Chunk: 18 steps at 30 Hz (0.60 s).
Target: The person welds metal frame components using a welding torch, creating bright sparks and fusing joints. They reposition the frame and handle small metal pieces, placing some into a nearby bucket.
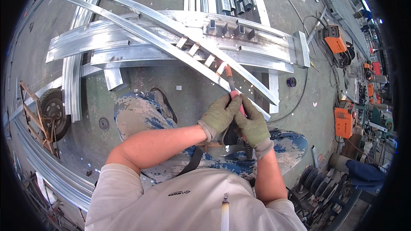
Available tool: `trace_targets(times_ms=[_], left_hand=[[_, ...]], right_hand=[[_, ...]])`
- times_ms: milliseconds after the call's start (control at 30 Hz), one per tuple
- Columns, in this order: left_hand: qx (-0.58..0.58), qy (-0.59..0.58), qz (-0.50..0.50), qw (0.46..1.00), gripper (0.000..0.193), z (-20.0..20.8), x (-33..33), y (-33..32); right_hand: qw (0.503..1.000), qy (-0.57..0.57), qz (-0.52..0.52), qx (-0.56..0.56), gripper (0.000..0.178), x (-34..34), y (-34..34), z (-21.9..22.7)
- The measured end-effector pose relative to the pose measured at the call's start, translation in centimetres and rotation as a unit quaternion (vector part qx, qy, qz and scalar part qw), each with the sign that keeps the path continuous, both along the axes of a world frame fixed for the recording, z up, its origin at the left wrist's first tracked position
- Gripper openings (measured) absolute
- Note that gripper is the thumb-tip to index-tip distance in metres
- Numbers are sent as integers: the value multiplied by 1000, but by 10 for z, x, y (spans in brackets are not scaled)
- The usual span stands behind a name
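I have both gloved hands closed on the red-handled torch [238,98]: my left hand [220,113] is clamped around the upper grip, and my right hand [253,125] is wrapped just beside it, a little lower, the 2 nearly touching. The torch points up and away from me, its slim neck running ahead of my fingers to a tip at the nearest of 4 short crosspieces [209,60], with bright specks scattered around it. I judge the torch fairly light and stiff, though the black cable [248,150] below my right hand probably drags on it; the handle is where to hold, well back from a tip I take to be hot. The crosspieces sit between 2 long metal rails, the near rail [171,52] and the far rail [252,83], which slant across a wide steel beam [124,56]. All of this lies ahead of my hands, the rails' lower right ends close beyond my right glove. The rails look stiff, smooth and perhaps slippery, with thin edges that could cut; I'd grip them gloved, near the far ends, away from the heat.
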State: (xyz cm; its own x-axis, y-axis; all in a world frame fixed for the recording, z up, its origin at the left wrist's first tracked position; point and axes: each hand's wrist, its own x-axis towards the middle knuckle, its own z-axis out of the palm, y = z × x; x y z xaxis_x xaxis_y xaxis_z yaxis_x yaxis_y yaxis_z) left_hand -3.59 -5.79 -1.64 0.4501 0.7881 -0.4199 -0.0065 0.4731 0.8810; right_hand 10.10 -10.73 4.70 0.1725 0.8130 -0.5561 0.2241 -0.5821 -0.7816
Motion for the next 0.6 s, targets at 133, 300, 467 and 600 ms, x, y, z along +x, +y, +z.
trace_targets(times_ms=[133,300,467,600], left_hand=[[9,7,-4,1000,52,1,-2,2],[-29,4,-29,999,50,15,-4,6],[12,-92,-31,995,46,11,-2,8],[60,-89,-17,994,49,3,-1,7]], right_hand=[[999,32,-18,-40,66,-2,2,7],[1000,5,-3,17,66,8,-4,-10],[998,39,-43,28,63,3,0,17],[993,63,-91,40,60,3,1,38]])
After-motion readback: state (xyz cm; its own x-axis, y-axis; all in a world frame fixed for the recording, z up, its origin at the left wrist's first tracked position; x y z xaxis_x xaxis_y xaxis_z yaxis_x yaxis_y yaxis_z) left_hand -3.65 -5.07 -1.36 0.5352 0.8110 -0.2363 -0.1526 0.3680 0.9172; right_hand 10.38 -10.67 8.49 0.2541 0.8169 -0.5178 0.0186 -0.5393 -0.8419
